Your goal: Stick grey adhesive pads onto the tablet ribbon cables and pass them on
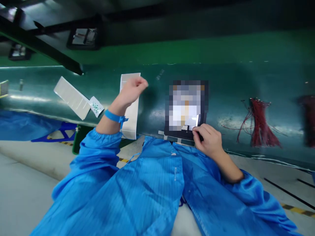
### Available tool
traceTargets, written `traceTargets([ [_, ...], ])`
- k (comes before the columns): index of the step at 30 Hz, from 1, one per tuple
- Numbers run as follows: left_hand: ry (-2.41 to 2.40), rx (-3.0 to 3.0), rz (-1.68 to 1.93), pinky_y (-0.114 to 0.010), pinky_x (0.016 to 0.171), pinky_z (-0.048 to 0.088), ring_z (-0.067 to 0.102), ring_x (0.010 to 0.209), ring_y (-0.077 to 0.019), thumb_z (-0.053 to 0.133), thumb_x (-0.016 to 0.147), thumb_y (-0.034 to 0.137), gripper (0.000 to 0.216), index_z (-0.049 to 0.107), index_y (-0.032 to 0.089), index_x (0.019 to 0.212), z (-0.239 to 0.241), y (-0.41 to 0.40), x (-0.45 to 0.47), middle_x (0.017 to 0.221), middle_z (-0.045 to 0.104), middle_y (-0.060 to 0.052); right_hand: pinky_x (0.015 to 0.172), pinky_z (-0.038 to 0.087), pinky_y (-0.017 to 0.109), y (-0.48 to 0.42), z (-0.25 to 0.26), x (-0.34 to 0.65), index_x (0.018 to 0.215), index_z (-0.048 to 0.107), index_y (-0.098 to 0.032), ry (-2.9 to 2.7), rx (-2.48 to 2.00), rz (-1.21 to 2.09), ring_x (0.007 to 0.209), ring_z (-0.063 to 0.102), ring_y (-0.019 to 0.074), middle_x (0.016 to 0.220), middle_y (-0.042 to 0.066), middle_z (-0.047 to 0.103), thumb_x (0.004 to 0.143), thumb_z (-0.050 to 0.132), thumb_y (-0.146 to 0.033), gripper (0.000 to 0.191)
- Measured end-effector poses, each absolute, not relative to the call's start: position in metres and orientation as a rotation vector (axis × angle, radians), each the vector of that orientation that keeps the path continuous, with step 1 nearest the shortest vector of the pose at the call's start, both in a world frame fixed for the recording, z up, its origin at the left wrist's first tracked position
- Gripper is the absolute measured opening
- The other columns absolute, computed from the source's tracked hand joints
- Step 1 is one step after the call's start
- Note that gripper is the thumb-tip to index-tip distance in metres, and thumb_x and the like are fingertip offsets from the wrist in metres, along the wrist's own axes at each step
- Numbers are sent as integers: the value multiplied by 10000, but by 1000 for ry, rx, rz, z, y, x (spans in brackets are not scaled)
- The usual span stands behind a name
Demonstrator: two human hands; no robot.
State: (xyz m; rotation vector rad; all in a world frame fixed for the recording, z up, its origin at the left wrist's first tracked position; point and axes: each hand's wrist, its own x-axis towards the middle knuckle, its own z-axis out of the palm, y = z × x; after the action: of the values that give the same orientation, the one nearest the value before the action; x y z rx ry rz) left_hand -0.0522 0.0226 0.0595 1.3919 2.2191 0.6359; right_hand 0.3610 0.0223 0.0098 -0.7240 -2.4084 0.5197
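My left hand (132, 89) is raised over the green work surface (221, 85), fingers curled into a loose fist above a long white tray (131, 114); nothing shows in it. A blue wrist strap (113, 117) circles that wrist. My right hand (208, 140) rests at the bench's near edge, fingers pinched on the lower right corner of a flat black-framed part (184, 133), whose top is blurred out. Both arms wear blue smock sleeves.
A second white tray (71, 97) lies tilted at left, with a small bag of green bits (95, 106) beside it. A bundle of red wires (261, 126) lies at right, another at the far right edge. Black frame bars run overhead.
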Motion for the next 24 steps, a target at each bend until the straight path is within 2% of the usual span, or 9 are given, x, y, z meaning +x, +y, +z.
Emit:
traceTargets([
  [2,2556,1299,575,-401,813,443,667,926,-165,444,979,720,608,659,152,996,68,-30,-95,902,723,-48,689,498,309,23,9,362,937,679,-203,-2403,-707,518,734,625,187,812,36,699,988,634,-142,91],
  [4,2814,1215,512,-499,871,403,680,1090,-263,399,982,758,631,632,172,969,78,-81,-132,975,737,-96,687,504,309,25,9,362,947,673,-203,-2400,-686,508,730,630,186,815,33,707,978,654,-134,78],
  [6,2973,1179,387,-601,954,350,621,1274,-364,372,1003,728,589,615,194,945,80,-121,-158,1095,736,-142,686,506,309,26,10,362,951,667,-203,-2401,-668,497,721,632,183,817,31,713,972,664,-130,76],
  [9,2984,1214,137,-683,1074,313,551,1369,-409,410,1007,629,499,633,185,958,67,-156,-178,1178,724,-160,684,506,306,27,11,362,951,659,-209,-2402,-651,493,697,626,173,807,23,714,969,663,-121,91],
  [13,2826,1275,-36,-626,1087,380,586,1315,-434,510,938,509,348,664,201,883,46,-171,-187,1117,728,-194,683,510,311,26,10,363,953,655,-218,-2417,-661,487,691,635,176,817,26,721,963,668,-126,94],
  [15,2782,1280,-73,-585,1053,412,610,1273,-421,516,933,511,361,689,198,882,47,-178,-190,1094,736,-194,675,510,314,26,9,364,956,655,-218,-2419,-675,481,687,636,180,819,32,719,958,672,-131,88],
  [20,2842,1256,-73,-529,1016,421,638,1198,-318,425,1019,549,509,732,149,1088,61,-208,-181,1129,748,-136,682,515,309,25,9,363,953,652,-216,-2408,-681,467,708,658,181,822,33,727,957,674,-120,98],
  [22,2871,1260,-69,-542,1006,420,635,1196,-331,424,1026,513,486,739,147,1085,56,-214,-170,1153,748,-145,692,519,302,25,10,362,951,655,-211,-2405,-677,475,706,655,172,822,29,728,961,675,-117,96],
  [24,2895,1276,-56,-572,998,422,612,1232,-387,435,1020,453,450,752,141,1090,45,-212,-157,1241,738,-189,684,511,295,25,11,361,945,659,-205,-2394,-678,480,685,639,160,808,21,719,964,675,-118,90],
])
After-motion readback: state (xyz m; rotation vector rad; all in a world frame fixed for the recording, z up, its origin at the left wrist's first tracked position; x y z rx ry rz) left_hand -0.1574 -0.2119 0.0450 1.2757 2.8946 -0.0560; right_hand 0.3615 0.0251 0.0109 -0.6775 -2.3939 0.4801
